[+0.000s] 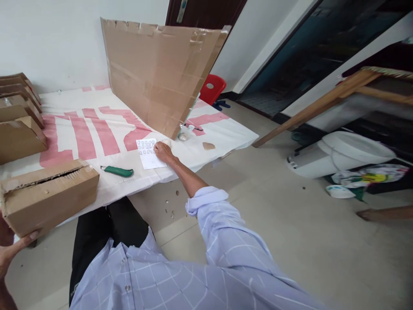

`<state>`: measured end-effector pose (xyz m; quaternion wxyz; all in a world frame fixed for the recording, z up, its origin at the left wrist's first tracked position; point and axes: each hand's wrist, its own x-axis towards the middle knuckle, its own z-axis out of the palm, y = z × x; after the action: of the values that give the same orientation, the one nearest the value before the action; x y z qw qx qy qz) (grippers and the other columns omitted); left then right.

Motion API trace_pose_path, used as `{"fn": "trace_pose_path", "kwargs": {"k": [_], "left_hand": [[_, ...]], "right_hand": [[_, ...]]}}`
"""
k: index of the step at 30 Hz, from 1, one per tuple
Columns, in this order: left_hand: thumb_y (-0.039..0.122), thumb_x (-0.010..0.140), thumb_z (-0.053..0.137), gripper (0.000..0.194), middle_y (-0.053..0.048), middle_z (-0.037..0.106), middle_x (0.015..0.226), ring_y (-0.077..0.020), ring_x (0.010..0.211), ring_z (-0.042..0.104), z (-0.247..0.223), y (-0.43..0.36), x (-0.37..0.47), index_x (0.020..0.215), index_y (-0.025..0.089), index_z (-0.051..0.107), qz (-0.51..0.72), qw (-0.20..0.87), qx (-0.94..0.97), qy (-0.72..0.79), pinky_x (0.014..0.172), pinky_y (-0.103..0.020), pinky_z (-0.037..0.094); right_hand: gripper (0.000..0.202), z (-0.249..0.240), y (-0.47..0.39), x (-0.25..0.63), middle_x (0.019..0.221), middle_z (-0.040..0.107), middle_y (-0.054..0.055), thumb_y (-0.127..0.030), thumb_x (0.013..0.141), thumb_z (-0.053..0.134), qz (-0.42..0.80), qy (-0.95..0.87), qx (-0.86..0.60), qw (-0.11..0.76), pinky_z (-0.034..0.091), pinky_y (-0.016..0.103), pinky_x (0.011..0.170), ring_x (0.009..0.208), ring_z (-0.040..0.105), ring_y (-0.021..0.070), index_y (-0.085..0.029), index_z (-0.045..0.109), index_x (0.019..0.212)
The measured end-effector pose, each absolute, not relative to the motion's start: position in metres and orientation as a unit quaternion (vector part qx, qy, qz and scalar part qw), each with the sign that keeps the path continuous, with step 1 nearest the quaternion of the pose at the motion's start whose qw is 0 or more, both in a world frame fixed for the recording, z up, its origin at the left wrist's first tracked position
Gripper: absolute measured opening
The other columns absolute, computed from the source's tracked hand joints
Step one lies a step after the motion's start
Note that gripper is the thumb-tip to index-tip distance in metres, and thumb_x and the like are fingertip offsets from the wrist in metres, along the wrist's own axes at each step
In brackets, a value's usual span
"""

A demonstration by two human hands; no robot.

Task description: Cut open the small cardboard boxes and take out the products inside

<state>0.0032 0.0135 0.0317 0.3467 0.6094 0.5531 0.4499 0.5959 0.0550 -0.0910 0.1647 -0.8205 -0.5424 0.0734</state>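
At the left edge, my left hand [13,254] grips the near end of a long cardboard box [61,198], its thumb along the lower edge and its other fingers partly out of view. The box rests at the table's front edge, with a torn slit along its top. My right hand [163,153] is on the right side of a white paper sheet [150,161] bearing rows of small printed or stuck shapes. Its fingers are bent together, and whatever is between them is hidden. Between box and sheet lies a green utility knife [118,171].
A large cardboard panel [155,77] stands upright on the cloth-covered table [125,129]. Several cardboard boxes [21,133] line the left side. Right of the sheet are a tape roll [183,137] and a brown scrap [209,146]. A red chair [213,88] and white bucket [342,150] stand beyond.
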Motion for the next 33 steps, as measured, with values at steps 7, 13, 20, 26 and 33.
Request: {"fn": "trace_pose_path", "kwargs": {"k": [7,13,20,26,33], "left_hand": [[0.034,0.035,0.109,0.097,0.007,0.079,0.144,-0.0474,0.158,0.057,0.028,0.016,0.0,0.127,0.045,0.079,0.453,0.359,0.614,0.537,0.133,-0.072,0.048],[0.03,0.023,0.112,0.114,-0.008,0.075,0.153,-0.0493,0.154,0.059,0.011,0.023,-0.011,0.131,0.029,0.076,0.474,0.393,0.588,0.524,0.118,-0.056,0.065],[0.034,0.026,0.113,0.121,-0.008,0.072,0.159,-0.0525,0.164,0.048,0.0,0.024,-0.019,0.141,0.035,0.074,0.478,0.411,0.587,0.508,0.134,-0.065,0.048],[0.034,0.026,0.113,0.122,-0.006,0.07,0.162,-0.054,0.162,0.05,0.001,0.019,-0.017,0.143,0.037,0.076,0.476,0.423,0.569,0.521,0.138,-0.071,0.039],[0.032,0.032,0.106,0.109,-0.002,0.075,0.155,-0.0516,0.159,0.055,0.0,0.016,-0.02,0.137,0.038,0.078,0.463,0.405,0.568,0.548,0.131,-0.066,0.05]], "right_hand": [[0.034,-0.105,0.055,0.592,0.138,0.072,0.023,-0.012,0.107,0.043,0.049,-0.533,-0.827,0.175,0.047,0.041,0.108,0.122,0.061,0.0315,-0.012,0.068,0.13],[0.032,-0.104,0.059,0.585,0.134,0.074,0.025,-0.015,0.11,0.042,0.04,-0.538,-0.824,0.174,0.049,0.042,0.106,0.121,0.063,0.0329,-0.014,0.073,0.119],[0.043,-0.086,0.048,0.598,0.133,0.077,0.018,-0.017,0.112,0.035,0.006,-0.526,-0.825,0.207,0.052,0.04,0.107,0.119,0.069,0.0295,-0.016,0.074,0.131],[0.036,-0.112,-0.016,0.574,0.134,0.076,0.019,-0.024,0.112,0.044,-0.015,-0.558,-0.798,0.226,0.052,0.042,0.111,0.127,0.065,0.0311,-0.017,0.078,0.123],[0.03,-0.144,-0.038,0.533,0.138,0.076,0.018,-0.026,0.11,0.055,-0.013,-0.611,-0.746,0.266,0.054,0.045,0.11,0.128,0.065,0.0317,-0.02,0.083,0.119]]}}
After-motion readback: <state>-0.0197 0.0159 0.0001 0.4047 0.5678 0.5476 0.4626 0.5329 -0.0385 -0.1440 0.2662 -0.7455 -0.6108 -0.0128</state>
